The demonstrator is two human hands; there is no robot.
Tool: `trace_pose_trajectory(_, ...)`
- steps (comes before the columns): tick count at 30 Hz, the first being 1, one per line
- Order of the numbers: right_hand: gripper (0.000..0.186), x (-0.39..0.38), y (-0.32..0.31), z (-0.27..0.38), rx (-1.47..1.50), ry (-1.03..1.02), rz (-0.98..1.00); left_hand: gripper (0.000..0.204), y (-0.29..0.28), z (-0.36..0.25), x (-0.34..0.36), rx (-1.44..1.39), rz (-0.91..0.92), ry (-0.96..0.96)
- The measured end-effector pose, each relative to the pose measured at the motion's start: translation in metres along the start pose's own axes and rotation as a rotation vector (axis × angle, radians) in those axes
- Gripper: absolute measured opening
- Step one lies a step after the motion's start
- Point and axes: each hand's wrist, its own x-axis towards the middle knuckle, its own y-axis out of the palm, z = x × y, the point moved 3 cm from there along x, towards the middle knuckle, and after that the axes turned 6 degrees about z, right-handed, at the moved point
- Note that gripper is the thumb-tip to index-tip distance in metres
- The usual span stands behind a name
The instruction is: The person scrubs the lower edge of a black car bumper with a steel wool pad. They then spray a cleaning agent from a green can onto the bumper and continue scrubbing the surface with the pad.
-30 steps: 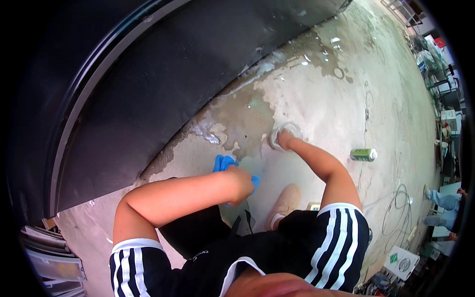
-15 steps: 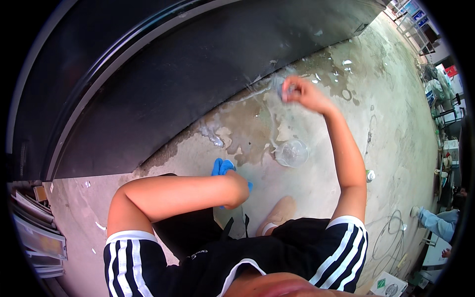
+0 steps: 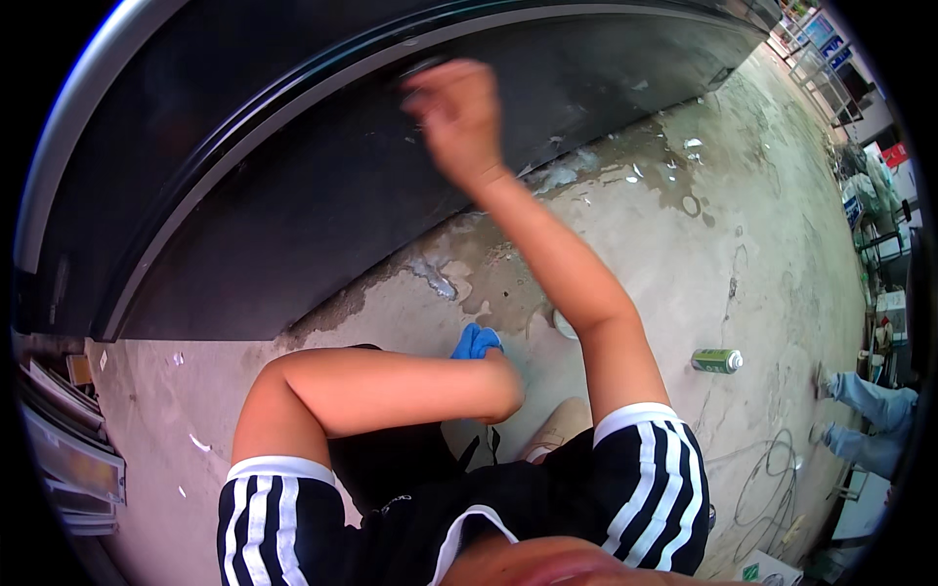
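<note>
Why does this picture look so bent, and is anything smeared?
Head view: the fisheye lens curves the long edges of the dark panel; head view: the right hand is smeared, likely motion blur; head view: the green can looks comparatively crisp.

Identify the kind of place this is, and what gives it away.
Probably a workshop or repair area: a stained concrete floor, a green spray can lying on its side, and stacked flat panels at the left edge.
</note>
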Motion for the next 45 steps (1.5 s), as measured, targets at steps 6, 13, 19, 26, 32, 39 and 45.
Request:
trace_pose_trajectory(6,0.018,0.01,-0.061,-0.096,-0.02,0.528,-0.55,0.042,-0.005,-0.011,-0.006,-0.007,-0.034,-0.006)
trace_pose_trajectory(13,0.03,-0.024,0.067,0.071,0.166,-0.107,0.103,0.043,0.014,-0.012,0.028,0.027,0.137,-0.119)
trace_pose_trajectory(19,0.017,-0.006,-0.002,-0.018,-0.001,0.365,-0.449,0.031,0.009,-0.014,0.023,0.0,0.239,-0.072)
trace_pose_trajectory(26,0.019,-0.008,0.129,0.148,0.166,-0.249,0.069,0.026,0.061,-0.013,0.17,0.005,0.402,-0.286)
trace_pose_trajectory(32,0.027,-0.013,0.082,0.078,-0.033,-0.204,-0.096,0.03,0.069,-0.016,0.187,0.125,0.623,-0.266)
trace_pose_trajectory(39,0.017,-0.029,0.09,0.085,0.052,-0.047,-0.22,0.032,0.061,-0.018,0.145,0.161,0.531,-0.18)
trace_pose_trajectory(45,0.021,-0.057,0.107,0.093,0.081,-0.142,0.054,0.033,0.069,-0.014,0.111,0.156,0.475,-0.162)
